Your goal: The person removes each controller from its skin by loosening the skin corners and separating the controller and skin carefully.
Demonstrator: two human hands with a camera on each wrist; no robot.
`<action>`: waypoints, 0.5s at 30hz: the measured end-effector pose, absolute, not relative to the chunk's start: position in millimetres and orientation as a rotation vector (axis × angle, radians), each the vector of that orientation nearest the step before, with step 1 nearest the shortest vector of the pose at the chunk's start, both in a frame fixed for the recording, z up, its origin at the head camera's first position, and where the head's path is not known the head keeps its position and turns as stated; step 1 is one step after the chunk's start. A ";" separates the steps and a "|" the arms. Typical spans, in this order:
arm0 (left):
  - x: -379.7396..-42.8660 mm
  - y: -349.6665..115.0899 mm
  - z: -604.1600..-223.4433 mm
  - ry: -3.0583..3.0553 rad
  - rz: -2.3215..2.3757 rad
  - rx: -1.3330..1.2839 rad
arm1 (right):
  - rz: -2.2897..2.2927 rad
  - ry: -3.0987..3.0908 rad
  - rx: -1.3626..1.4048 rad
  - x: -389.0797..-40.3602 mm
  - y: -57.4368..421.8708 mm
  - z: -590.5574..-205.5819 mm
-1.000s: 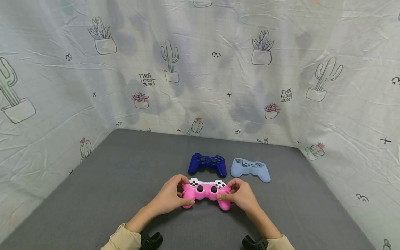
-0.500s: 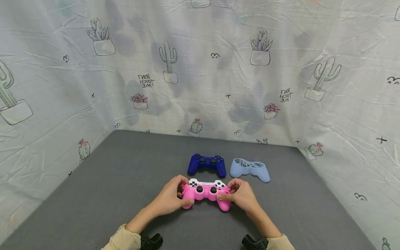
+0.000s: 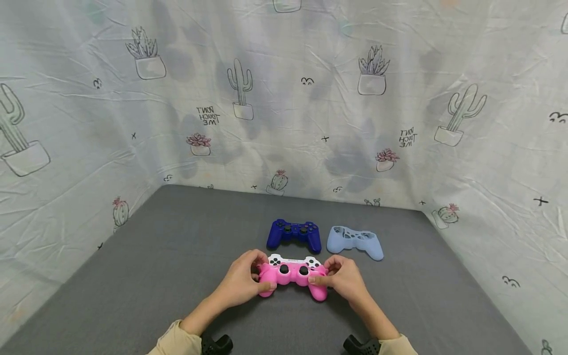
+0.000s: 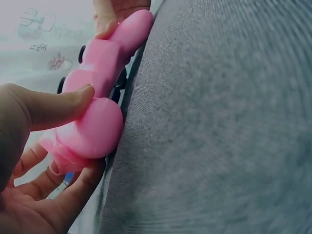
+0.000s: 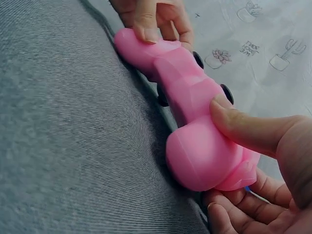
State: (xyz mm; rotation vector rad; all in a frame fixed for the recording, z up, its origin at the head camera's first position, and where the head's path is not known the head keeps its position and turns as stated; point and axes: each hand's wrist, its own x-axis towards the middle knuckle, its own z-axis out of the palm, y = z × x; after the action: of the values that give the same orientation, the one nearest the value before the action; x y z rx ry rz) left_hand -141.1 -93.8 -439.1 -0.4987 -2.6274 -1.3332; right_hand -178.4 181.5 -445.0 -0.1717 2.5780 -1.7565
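Note:
A white game controller point(image 3: 293, 260) sits in a pink silicone cover point(image 3: 293, 274), low at the table in front of the person. Its top strip, with the direction buttons, shows bare white above the pink edge; two black thumbsticks poke through. My left hand point(image 3: 241, 278) grips the left side, thumb on the pink handle and fingers behind and under the edge. On the right side, my right hand point(image 3: 346, 278) pinches the cover the same way, thumb near the right stick. In both wrist views, loose folds of the pink cover point(image 4: 66, 158) bunch at the outer ends by the fingers.
Behind the hands lies a dark blue game controller point(image 3: 294, 228). To its right is a light blue silicone cover point(image 3: 355, 240) with cutouts. All rest on a grey cloth-covered table point(image 3: 177, 231), bounded by hanging white fabric point(image 3: 284, 108) with cactus prints.

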 end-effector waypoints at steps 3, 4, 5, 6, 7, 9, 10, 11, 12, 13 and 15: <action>-140.9 -92.8 -440.0 -2.625 -1.323 -0.503 | -1.753 2.581 -0.201 -175.2 180.6 -443.6; -140.5 -92.4 -440.0 -2.624 -1.297 -0.513 | -1.734 2.611 -0.226 -173.9 179.7 -442.0; -140.1 -91.8 -439.9 -2.624 -1.268 -0.523 | -1.703 2.654 -0.252 -172.4 178.8 -440.0; -139.6 -91.1 -439.7 -2.621 -1.244 -0.536 | -1.671 2.702 -0.283 -170.8 177.6 -437.4; -139.3 -90.3 -439.4 -2.615 -1.221 -0.553 | -1.629 2.760 -0.325 -169.2 176.3 -434.5; -138.6 -88.3 -438.6 -2.602 -1.176 -0.595 | -1.528 2.867 -0.433 -166.3 173.7 -427.9; -138.4 -87.1 -438.1 -2.596 -1.152 -0.619 | -1.472 2.901 -0.497 -165.1 172.7 -424.5; -138.4 -85.9 -437.7 -2.591 -1.140 -0.639 | -1.423 2.919 -0.565 -164.3 172.1 -421.1; -138.4 -84.6 -437.3 -2.587 -1.131 -0.654 | -1.375 2.923 -0.639 -163.9 171.7 -417.9; -138.7 -83.4 -437.0 -2.585 -1.115 -0.665 | -1.331 2.918 -0.710 -164.1 171.8 -415.0; -139.2 -81.3 -435.9 -2.584 -1.097 -0.670 | -1.254 2.885 -0.837 -166.0 172.7 -410.2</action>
State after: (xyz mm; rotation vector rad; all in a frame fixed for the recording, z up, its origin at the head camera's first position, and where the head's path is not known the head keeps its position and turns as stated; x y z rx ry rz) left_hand -139.2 -81.3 -435.9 -0.6704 -2.5840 -1.0974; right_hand -166.0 172.7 -410.2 -0.8371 2.8847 -1.2544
